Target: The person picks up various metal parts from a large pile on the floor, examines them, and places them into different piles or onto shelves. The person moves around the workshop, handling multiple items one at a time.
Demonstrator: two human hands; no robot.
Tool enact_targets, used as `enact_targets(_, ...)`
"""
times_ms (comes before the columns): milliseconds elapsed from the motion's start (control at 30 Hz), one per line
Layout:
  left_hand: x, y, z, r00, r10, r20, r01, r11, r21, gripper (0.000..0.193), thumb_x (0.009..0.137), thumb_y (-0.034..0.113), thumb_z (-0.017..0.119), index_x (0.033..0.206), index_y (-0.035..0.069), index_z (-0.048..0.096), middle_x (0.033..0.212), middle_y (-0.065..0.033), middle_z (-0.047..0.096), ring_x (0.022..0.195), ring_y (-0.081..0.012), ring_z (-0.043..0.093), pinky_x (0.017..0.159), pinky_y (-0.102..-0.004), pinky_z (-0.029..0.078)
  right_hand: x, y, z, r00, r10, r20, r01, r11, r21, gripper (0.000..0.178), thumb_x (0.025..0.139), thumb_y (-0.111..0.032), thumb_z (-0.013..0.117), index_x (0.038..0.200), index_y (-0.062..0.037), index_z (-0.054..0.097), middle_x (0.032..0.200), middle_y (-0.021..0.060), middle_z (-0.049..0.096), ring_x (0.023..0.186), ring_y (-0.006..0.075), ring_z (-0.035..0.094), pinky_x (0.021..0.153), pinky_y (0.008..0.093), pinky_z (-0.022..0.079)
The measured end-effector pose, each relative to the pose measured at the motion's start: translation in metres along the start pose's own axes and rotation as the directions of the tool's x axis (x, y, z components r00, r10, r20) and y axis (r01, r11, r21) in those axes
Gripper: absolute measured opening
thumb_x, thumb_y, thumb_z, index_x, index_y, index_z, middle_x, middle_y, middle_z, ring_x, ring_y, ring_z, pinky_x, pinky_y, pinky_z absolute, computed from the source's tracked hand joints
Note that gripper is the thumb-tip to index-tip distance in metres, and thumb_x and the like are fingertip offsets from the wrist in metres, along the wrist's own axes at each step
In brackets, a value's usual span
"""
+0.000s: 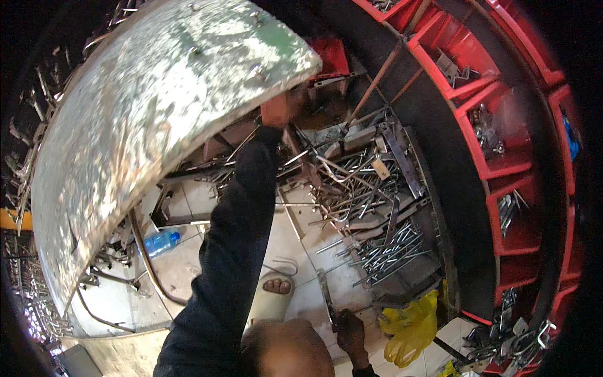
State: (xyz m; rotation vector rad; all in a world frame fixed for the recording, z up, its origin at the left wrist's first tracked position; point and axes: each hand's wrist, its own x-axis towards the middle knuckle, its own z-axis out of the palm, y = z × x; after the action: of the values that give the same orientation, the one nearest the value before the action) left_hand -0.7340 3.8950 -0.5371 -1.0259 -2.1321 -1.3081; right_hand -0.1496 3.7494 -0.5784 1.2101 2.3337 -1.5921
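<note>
Cluttered workshop floor (188, 276) fills the lower middle of the frame, pale tile strewn with bent steel rods (358, 182) and a bundle of straight bolts (392, 251) at centre right, red shelf bins (496, 151) curving down the right edge. A large worn metal sheet (151, 125), speckled grey with a green patch, is raised across the upper left. The left hand (284, 107) grips its lower right edge, fingers wrapped over the rim, dark sleeve stretched up to it. The right hand (350, 333), low at bottom centre, is closed around a narrow metal strip (326, 295). As I judge it, the sheet is lifted but not set anywhere; the strip is held, not yet placed. A blue water bottle (160, 242) lies left, a yellow bag (411, 330) lower right.
</note>
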Motion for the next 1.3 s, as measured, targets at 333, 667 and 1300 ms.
enact_targets(333,0.143,-0.213,0.183,0.932,0.093,0.351,-0.243,0.878,0.413,0.049,0.097,0.021,0.058,0.143,0.006,0.051,0.127,-0.0221,0.066,0.113,-0.0427,0.065,0.095,-0.0496,0.055,0.007,0.000,-0.011,0.997,0.027,0.075,0.002,0.932,-0.361,0.018,0.102,-0.022,0.057,0.091,-0.0086,0.063,0.079,0.0103,0.060,0.073,0.0307,0.063,0.064,0.0450,0.052)
enact_targets(667,0.126,-0.210,0.121,0.958,0.015,0.286,-0.110,0.941,0.319,0.046,0.097,0.019,0.056,0.141,0.006,0.054,0.127,-0.0220,0.066,0.114,-0.0415,0.065,0.096,-0.0489,0.054,0.016,-0.012,-0.016,0.988,0.155,0.018,-0.136,0.914,-0.383,0.018,0.101,-0.023,0.058,0.091,-0.0084,0.063,0.080,0.0111,0.060,0.073,0.0318,0.063,0.064,0.0452,0.052)
enact_targets(1300,0.132,-0.114,0.103,0.852,-0.061,0.521,-0.170,0.908,0.383,0.043,0.096,0.016,0.054,0.137,0.005,0.059,0.126,-0.0229,0.066,0.115,-0.0405,0.064,0.097,-0.0491,0.052,0.013,-0.021,-0.008,0.973,0.225,-0.057,-0.229,0.900,-0.371,0.019,0.101,-0.024,0.059,0.092,-0.0080,0.064,0.081,0.0125,0.062,0.074,0.0337,0.064,0.065,0.0457,0.052)
